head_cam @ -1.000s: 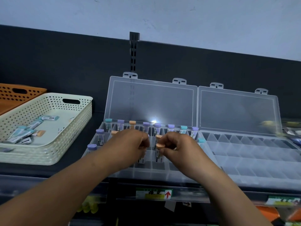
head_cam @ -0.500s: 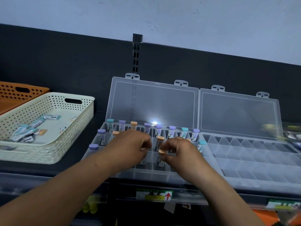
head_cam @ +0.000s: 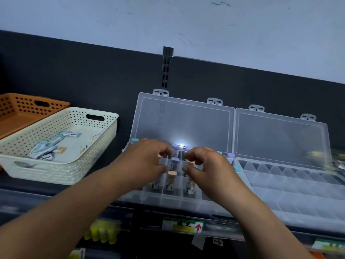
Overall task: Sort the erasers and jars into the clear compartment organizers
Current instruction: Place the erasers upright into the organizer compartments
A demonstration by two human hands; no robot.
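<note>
Head view: both bare hands hovered over the open organizers on a dark shelf [head_cam: 104,166], forearms entering from the bottom edge.
Left hand [head_cam: 145,161]: sat at frame centre over the left organizer [head_cam: 168,200], its fingers [head_cam: 165,153] curled with the thumb set apart below them; blur hid whether they gripped anything.
Right hand [head_cam: 207,169]: sat just right of the left hand, fingers [head_cam: 188,157] curled and the thumb beneath them, an orange cap [head_cam: 190,162] showing in the gap; I could not tell whether the cap was pinched or free.
Orange-capped jar [head_cam: 171,173]: stood upright in a middle compartment of the left organizer, between the two hands and touched by neither.
Purple-capped jar [head_cam: 175,161]: stood upright in the compartment just behind the orange-capped jar.
Other jars [head_cam: 230,155]: stood with purple and teal caps along the back row, partly hidden by the hands.
Left organizer lid [head_cam: 183,124]: was raised and leaning back against the dark wall panel.
Right organizer [head_cam: 298,193]: lay touching the left one at centre right, lid raised, its compartments showing nothing that I could make out.
Cream basket [head_cam: 93,146]: stood at left, apart from the organizers.
Erasers [head_cam: 44,148]: lay sleeved and loose in the cream basket.
Orange basket [head_cam: 18,113]: stood at upper left, behind the cream basket.
Shelf label [head_cam: 183,225]: hung on the shelf edge at bottom centre, with a red arrow.
</note>
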